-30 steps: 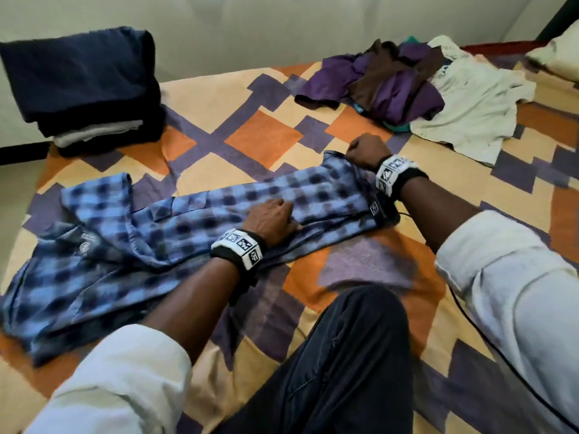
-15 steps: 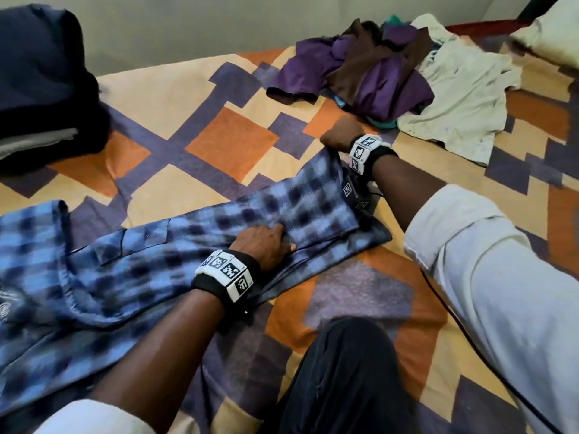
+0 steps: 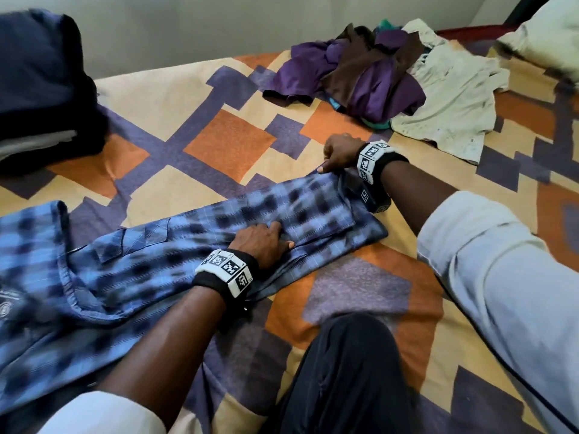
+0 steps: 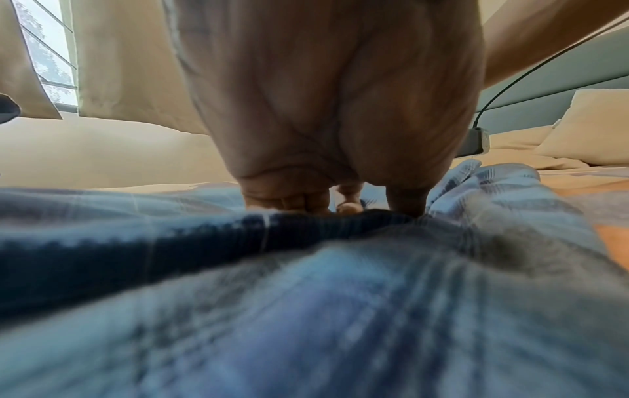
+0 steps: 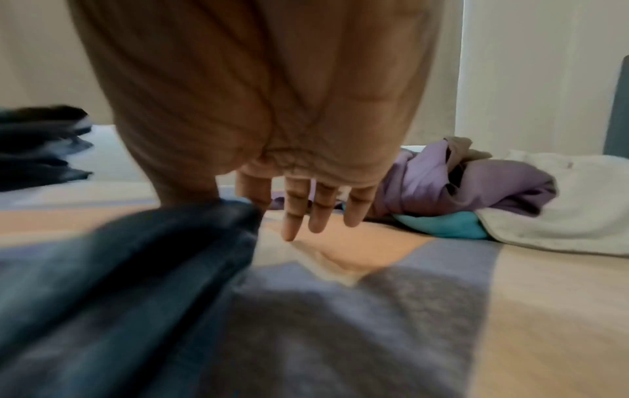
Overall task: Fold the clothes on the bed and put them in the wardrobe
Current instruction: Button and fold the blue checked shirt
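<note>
My left hand (image 3: 264, 242) sits knuckles-up on the middle of the blue checked shirt (image 3: 156, 261), fingers curled into the cloth and gathering a ridge of it; the left wrist view shows the fingertips (image 4: 289, 202) dug in behind that bunched fold. I judge it serves as an anchor, so the shirt stays put while the far end is worked. My right hand (image 3: 340, 153) is at the shirt's far corner, thumb and forefinger pinching the edge while the other three fingers (image 5: 320, 212) hang straight and loose above the patterned bedcover (image 3: 228, 142). That pinch keeps the doubled-over hem taut, which is why the end nearest it lies flat and squared.

The shirt runs from my right hand past my left, its collar end rumpled and not yet folded out beyond my left forearm. My dark-trousered knee (image 3: 354, 355) rests just behind the hands. Beyond the right hand lies a heap of unfolded clothes (image 3: 369, 76), purple, brown and a cream piece. Well beyond the left hand stands a stack of dark folded clothes (image 3: 40, 89). No wardrobe is in view, so putting away looks some way off.
</note>
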A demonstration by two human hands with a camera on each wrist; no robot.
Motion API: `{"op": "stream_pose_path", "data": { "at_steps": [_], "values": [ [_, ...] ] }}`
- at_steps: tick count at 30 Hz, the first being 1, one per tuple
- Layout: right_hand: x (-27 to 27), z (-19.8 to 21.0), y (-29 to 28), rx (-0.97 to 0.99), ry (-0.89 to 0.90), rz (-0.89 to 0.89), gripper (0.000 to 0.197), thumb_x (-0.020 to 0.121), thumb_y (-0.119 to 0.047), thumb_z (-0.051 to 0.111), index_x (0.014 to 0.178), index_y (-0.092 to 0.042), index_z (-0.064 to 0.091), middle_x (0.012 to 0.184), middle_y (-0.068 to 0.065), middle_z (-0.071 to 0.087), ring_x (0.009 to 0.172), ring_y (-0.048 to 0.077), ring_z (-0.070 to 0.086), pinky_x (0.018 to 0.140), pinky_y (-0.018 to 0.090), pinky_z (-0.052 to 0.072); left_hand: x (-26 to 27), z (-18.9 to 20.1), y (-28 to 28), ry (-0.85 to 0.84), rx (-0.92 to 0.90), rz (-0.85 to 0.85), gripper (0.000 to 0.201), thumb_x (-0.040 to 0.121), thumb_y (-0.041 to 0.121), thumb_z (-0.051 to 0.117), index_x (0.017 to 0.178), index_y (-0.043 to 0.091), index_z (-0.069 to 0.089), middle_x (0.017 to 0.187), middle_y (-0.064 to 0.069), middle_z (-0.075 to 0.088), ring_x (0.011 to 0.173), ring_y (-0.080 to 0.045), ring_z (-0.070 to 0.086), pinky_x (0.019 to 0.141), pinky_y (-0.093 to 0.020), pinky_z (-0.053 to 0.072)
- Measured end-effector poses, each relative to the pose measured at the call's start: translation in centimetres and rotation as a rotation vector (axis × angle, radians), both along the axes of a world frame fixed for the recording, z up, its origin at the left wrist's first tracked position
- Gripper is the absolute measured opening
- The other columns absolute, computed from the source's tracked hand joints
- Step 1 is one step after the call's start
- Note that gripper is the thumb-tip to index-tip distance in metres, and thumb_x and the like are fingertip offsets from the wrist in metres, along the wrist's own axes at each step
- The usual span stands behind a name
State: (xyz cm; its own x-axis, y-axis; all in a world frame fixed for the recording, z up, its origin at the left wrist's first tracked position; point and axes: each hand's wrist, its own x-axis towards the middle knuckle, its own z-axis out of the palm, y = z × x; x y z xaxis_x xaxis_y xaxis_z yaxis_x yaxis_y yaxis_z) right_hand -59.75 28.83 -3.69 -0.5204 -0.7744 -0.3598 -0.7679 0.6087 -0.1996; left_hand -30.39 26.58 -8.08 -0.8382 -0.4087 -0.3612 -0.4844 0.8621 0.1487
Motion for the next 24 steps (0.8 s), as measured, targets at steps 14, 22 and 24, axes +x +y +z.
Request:
{"op": "stream_pose_path", "data": {
  "at_steps": [14,22,24],
  "values": [
    [7.1,-2.3,6.4,-0.415,0.292,0.21,0.026,0.081,-0.019,0.065,0.105,-0.009,0.067,0.106,0.018,0.057,0.097,0.035,0.056,0.08,0.041,0.046,0.6,-1.1,0.4,0.049,0.073,0.081,0.049,0.099,0.058,0.036,0.118,0.014,0.045,0.122,-0.018,0.055,0.112,-0.038,0.054,0.087,-0.045,0.044],
    [7.6,-1.3,11.3,-0.428,0.376,-0.185,0.04,0.088,-0.023,0.06,0.121,-0.001,0.052,0.125,0.022,0.051,0.113,0.038,0.049,0.094,0.046,0.044,1.4,-0.9,1.4,0.073,0.073,0.115,0.055,0.1,0.054,0.037,0.128,0.007,0.043,0.132,-0.022,0.048,0.123,-0.041,0.046,0.101,-0.05,0.041],
    [10.6,-1.3,10.4,-0.548,0.154,0.152,0.035,0.093,-0.022,0.055,0.121,-0.002,0.057,0.125,0.018,0.057,0.111,0.034,0.054,0.095,0.045,0.045,1.6,-0.7,1.6,0.078,0.068,0.123,0.056,0.1,0.054,0.038,0.13,0.008,0.043,0.135,-0.021,0.046,0.126,-0.04,0.044,0.103,-0.049,0.039]
  ]
}}
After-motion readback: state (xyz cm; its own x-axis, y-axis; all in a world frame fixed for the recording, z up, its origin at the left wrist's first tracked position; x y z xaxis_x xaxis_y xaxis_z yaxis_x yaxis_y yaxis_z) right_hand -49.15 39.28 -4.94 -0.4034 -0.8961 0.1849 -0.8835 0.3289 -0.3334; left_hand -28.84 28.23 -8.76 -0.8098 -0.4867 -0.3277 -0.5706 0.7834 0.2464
